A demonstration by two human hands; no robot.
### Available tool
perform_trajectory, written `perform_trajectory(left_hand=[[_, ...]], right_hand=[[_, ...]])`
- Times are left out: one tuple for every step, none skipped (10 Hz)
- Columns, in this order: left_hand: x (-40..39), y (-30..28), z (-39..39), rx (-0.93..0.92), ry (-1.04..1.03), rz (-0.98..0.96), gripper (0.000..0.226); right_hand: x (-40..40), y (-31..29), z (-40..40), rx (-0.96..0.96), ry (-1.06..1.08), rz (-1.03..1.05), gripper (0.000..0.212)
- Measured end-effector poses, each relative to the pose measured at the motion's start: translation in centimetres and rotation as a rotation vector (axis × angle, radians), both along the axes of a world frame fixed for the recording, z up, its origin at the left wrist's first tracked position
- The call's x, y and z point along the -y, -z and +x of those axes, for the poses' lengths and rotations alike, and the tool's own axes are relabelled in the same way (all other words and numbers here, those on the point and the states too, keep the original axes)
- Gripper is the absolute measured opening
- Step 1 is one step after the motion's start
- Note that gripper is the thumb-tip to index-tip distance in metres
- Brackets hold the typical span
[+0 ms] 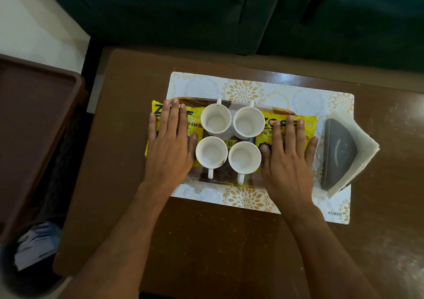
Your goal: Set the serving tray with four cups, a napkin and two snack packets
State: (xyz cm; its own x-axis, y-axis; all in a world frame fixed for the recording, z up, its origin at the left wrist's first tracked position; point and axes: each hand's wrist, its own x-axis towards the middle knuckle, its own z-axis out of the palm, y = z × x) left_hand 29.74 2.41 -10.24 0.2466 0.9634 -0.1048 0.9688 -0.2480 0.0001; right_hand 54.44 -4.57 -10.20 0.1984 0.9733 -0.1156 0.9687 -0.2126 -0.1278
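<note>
- The room is dim and warm; soft light falls from above onto my table (206,241).
- Pale glare streaks the table's right side.
- My hands cast only faint shadows.
- Away from the table, the edges bend and blur, and the far sofa (229,11) goes nearly black.

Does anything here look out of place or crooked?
Mostly tidy: four cups sit in a neat square between two snack packets. The one odd thing is the napkin holder, which stands beside the tray on the placemat, not on it.
</note>
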Motion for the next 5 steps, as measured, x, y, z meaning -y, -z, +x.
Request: perform_trajectory(left_hand=[[0.1, -0.1, 0.1, -0.013, -0.004, -0.005, 0.07], [0.1, -0.4, 0.1, 0.024, -0.011, -0.016, 0.068], [-0.2, -1.1, 0.2, 0.131, -0.057, -0.049, 0.068], [-0.1, -1.8, 0.1, 0.249, -0.084, -0.027, 0.068], [0.2, -2.8, 0.1, 0.298, -0.077, 0.004, 0.067]], right_hand=[[0.1, 0.0, 0.0, 0.013, 0.003, -0.009, 0.06], [0.1, -0.3, -0.1, -0.002, -0.002, -0.012, 0.059], [-0.2, -1.2, -0.2, -0.054, 0.026, 0.025, 0.059], [-0.4, -2.0, -0.4, -0.067, 0.045, 0.102, 0.06], [-0.6, -3.0, -1.5, -0.071, 0.003, 0.135, 0.062]])
